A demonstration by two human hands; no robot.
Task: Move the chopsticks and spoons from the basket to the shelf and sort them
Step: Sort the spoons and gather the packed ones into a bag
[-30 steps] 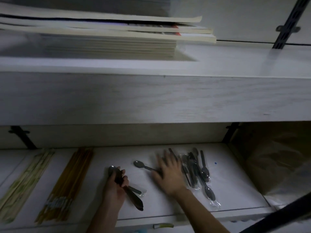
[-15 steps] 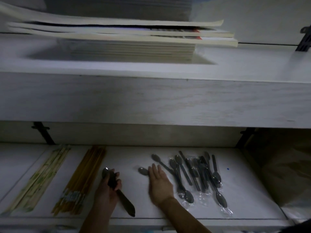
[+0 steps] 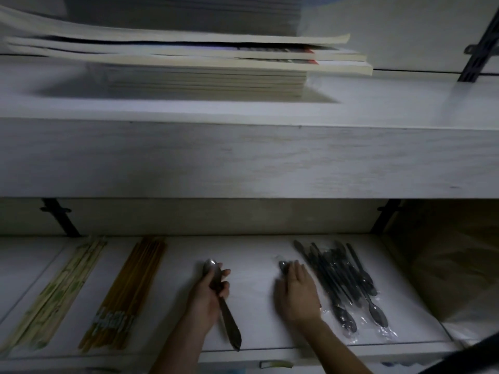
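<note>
Spoons in clear wrappers (image 3: 348, 282) lie grouped on the right part of the lower shelf (image 3: 256, 314); just left of them the right hand (image 3: 297, 295) rests flat, fingers straight, over a small spoon (image 3: 283, 265) whose bowl shows beyond the fingertips; the left hand (image 3: 209, 295) has its fingers curled round a large spoon (image 3: 229, 322), handle toward the front edge; further left lie brown chopsticks (image 3: 129, 292) and pale chopsticks (image 3: 59, 292), apart from each other; books (image 3: 205, 76) are stacked on the upper shelf (image 3: 405, 112).
</note>
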